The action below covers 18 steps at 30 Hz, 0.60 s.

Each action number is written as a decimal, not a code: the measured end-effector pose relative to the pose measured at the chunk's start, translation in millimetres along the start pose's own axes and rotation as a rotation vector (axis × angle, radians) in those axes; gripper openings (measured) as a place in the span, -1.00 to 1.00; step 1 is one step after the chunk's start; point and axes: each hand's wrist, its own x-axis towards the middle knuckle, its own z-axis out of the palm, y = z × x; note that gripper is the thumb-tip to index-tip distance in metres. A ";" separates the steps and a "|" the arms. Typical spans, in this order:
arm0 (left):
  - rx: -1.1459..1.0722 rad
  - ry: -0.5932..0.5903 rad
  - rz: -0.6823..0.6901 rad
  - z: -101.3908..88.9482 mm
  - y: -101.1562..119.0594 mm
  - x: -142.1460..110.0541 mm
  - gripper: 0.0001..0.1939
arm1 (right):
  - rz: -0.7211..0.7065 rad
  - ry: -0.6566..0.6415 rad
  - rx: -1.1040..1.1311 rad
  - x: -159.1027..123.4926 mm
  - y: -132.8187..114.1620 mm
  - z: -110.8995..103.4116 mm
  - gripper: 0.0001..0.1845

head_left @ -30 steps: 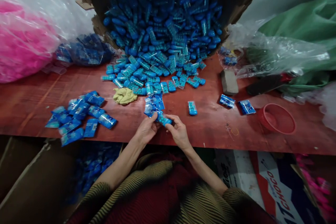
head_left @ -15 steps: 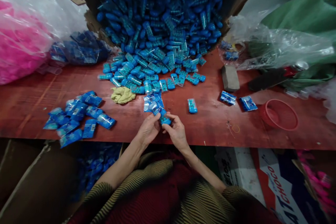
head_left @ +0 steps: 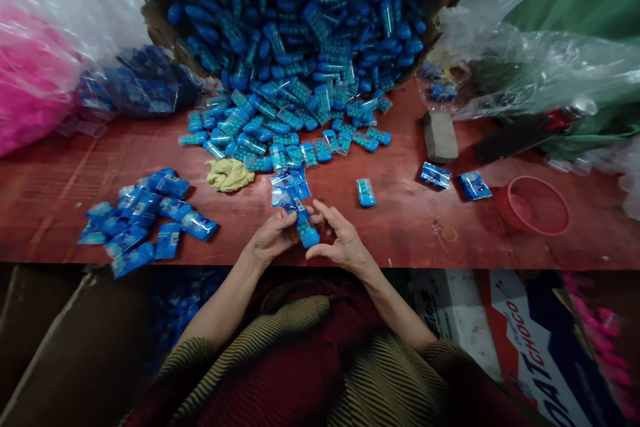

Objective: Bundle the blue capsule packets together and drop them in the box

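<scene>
My left hand (head_left: pixel 273 240) and my right hand (head_left: pixel 340 243) meet at the near edge of the red table (head_left: pixel 390 227). Between them they pinch a blue capsule-shaped case (head_left: pixel 306 232) that sits partly inside a small clear blue packet (head_left: pixel 287 199). My left fingers grip the packet. My right thumb and forefinger press the case's lower end, with the other fingers spread. A single blue case (head_left: pixel 366 191) lies just right of my hands. A loose stack of flat empty packets (head_left: pixel 291 180) lies just beyond them.
A torn cardboard box (head_left: pixel 450 7) spills a heap of blue cases (head_left: pixel 300 80) onto the table. Filled packets (head_left: pixel 145 220) pile at the left, two more packets (head_left: pixel 453 180) at the right. A yellow rag (head_left: pixel 229 175), grey block (head_left: pixel 440 136), red basket (head_left: pixel 535 203) and pink-filled bag (head_left: pixel 30 93) surround.
The blue case has turned from lying crosswise to pointing toward me and sits deeper in the packet. My right fingers have opened out. The view has tilted slightly.
</scene>
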 end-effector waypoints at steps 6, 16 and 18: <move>-0.035 0.034 -0.013 6.9 -8.3 -1.9 -0.78 | 0.083 -0.056 0.237 2.7 -3.1 -0.6 -0.03; -0.019 0.133 0.031 26.9 -22.9 -8.5 -0.78 | 0.187 -0.137 0.368 4.3 3.2 -5.1 -0.08; -0.014 0.092 0.035 28.2 -22.0 -9.4 -0.74 | 0.184 -0.167 0.352 4.7 0.5 -8.5 -0.08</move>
